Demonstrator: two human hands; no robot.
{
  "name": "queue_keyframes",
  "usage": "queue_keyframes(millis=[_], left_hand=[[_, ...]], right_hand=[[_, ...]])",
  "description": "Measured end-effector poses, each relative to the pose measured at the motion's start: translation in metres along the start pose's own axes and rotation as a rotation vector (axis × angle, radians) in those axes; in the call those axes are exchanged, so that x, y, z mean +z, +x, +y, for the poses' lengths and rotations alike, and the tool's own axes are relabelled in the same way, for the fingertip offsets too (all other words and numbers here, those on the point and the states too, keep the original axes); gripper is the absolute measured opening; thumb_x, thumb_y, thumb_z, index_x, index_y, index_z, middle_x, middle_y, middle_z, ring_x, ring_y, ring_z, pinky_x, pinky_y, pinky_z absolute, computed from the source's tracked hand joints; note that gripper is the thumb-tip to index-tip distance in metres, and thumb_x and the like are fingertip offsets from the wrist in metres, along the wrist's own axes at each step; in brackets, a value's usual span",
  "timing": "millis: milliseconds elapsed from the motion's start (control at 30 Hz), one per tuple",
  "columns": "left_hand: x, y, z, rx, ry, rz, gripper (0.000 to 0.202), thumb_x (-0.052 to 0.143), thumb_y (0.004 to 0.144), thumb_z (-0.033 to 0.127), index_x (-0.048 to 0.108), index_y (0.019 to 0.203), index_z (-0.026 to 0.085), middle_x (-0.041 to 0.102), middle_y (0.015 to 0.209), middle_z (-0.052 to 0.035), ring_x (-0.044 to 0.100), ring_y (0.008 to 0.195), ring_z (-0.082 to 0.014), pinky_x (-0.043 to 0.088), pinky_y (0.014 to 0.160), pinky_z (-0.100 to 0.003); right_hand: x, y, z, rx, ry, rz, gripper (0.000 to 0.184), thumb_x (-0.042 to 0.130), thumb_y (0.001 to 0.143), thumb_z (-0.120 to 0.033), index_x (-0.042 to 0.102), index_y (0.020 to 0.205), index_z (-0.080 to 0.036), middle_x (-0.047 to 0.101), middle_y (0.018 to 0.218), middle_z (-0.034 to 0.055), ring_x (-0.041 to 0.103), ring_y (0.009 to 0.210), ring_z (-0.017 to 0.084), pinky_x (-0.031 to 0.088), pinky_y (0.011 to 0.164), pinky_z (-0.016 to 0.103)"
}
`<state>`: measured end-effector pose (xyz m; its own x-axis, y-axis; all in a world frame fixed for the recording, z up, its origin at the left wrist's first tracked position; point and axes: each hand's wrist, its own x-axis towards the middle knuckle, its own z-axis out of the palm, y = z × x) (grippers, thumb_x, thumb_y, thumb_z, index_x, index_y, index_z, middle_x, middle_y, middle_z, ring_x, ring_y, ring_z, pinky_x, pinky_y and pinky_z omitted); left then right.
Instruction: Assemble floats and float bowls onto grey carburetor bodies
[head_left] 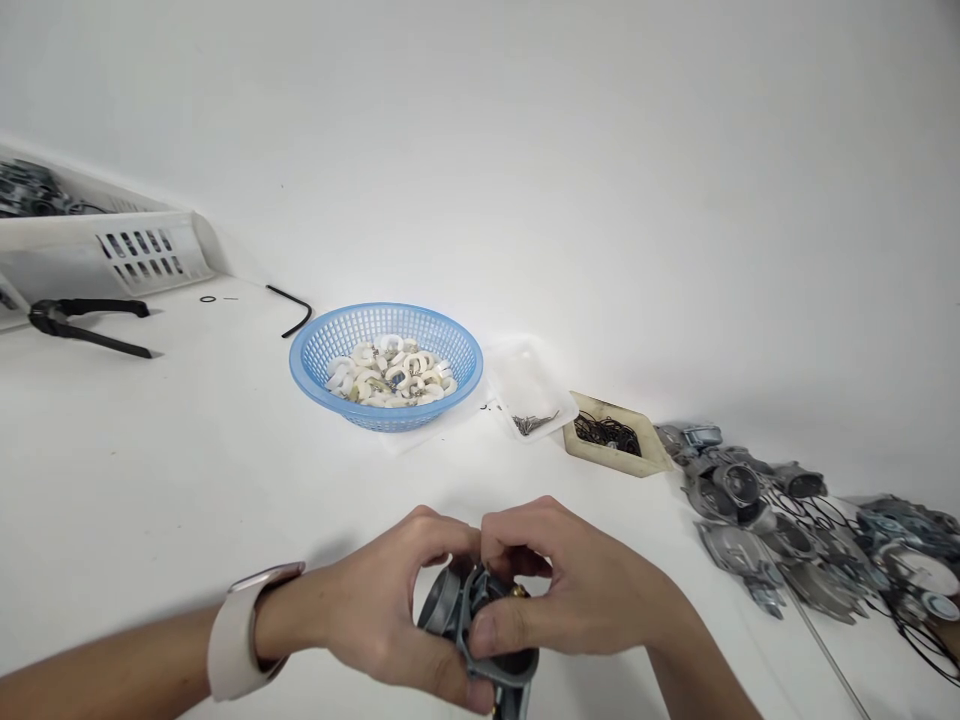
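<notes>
Both my hands are closed round one grey cast-metal part [457,610] with a brass fitting, low in the middle of the view. My left hand [379,610], with a pale wristband on its wrist, wraps the part from the left and below. My right hand [570,590] grips it from the right, thumb pressed on the metal and fingertips pinched over its top. Most of the part is hidden by my fingers.
A blue basket [315,345] of white plastic pieces stands behind my hands. Right of it are a clear tray [525,375] with small pins and a cream tray [652,455] of black rings. Several grey metal castings [795,530] lie at right. Pliers [82,320] and a white crate [142,250] are at left.
</notes>
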<state>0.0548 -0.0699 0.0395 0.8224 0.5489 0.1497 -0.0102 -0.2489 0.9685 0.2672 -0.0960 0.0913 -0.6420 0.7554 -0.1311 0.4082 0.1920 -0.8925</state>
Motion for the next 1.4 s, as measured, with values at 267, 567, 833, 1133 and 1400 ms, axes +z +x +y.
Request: queue_keyframes(millis=[267, 567, 833, 1133, 1400], left_hand=[[0.0, 0.0, 0.003, -0.036, -0.094, -0.067, 0.049, 0.092, 0.065, 0.042, 0.073, 0.103, 0.018, 0.067, 0.079, -0.0009, 0.055, 0.069, -0.0159, 0.048, 0.066, -0.026], [-0.001, -0.004, -0.004, -0.162, -0.174, -0.039, 0.047, 0.09, 0.065, 0.045, 0.071, 0.097, 0.016, 0.059, 0.08, -0.0003, 0.047, 0.072, -0.0143, 0.041, 0.061, -0.025], [-0.002, 0.002, -0.004, -0.182, -0.424, -0.016, 0.045, 0.089, 0.069, 0.049, 0.07, 0.092, 0.015, 0.053, 0.074, 0.0017, 0.043, 0.067, -0.0114, 0.035, 0.056, -0.022], [-0.003, 0.006, 0.007, -0.196, -0.451, -0.037, 0.035, 0.085, 0.072, 0.041, 0.069, 0.088, 0.014, 0.054, 0.07, 0.0004, 0.044, 0.064, -0.0127, 0.036, 0.057, -0.025], [-0.002, 0.003, -0.003, -0.23, -0.396, -0.013, 0.039, 0.09, 0.067, 0.037, 0.07, 0.092, 0.013, 0.06, 0.076, 0.0003, 0.05, 0.065, -0.0116, 0.04, 0.055, -0.023]], right_hand=[[-0.001, 0.004, 0.004, -0.052, 0.086, -0.016, 0.04, 0.085, 0.078, -0.041, 0.052, 0.073, -0.02, 0.041, 0.065, -0.0086, 0.036, 0.063, 0.008, 0.029, 0.055, 0.022], [-0.003, 0.006, 0.013, 0.004, 0.138, 0.004, 0.047, 0.084, 0.075, -0.055, 0.053, 0.074, -0.02, 0.048, 0.067, -0.0076, 0.039, 0.062, 0.009, 0.031, 0.057, 0.023], [0.0, 0.015, 0.032, -0.047, 0.342, 0.016, 0.056, 0.071, 0.081, -0.071, 0.056, 0.081, -0.017, 0.048, 0.071, -0.004, 0.041, 0.063, 0.01, 0.033, 0.057, 0.024], [0.004, 0.017, 0.032, -0.038, 0.404, 0.072, 0.045, 0.075, 0.085, -0.058, 0.058, 0.079, -0.017, 0.046, 0.067, -0.0055, 0.037, 0.061, 0.009, 0.029, 0.055, 0.024], [0.001, 0.014, 0.032, -0.017, 0.391, 0.054, 0.044, 0.081, 0.079, -0.055, 0.058, 0.081, -0.018, 0.049, 0.067, -0.0057, 0.041, 0.061, 0.009, 0.032, 0.055, 0.023]])
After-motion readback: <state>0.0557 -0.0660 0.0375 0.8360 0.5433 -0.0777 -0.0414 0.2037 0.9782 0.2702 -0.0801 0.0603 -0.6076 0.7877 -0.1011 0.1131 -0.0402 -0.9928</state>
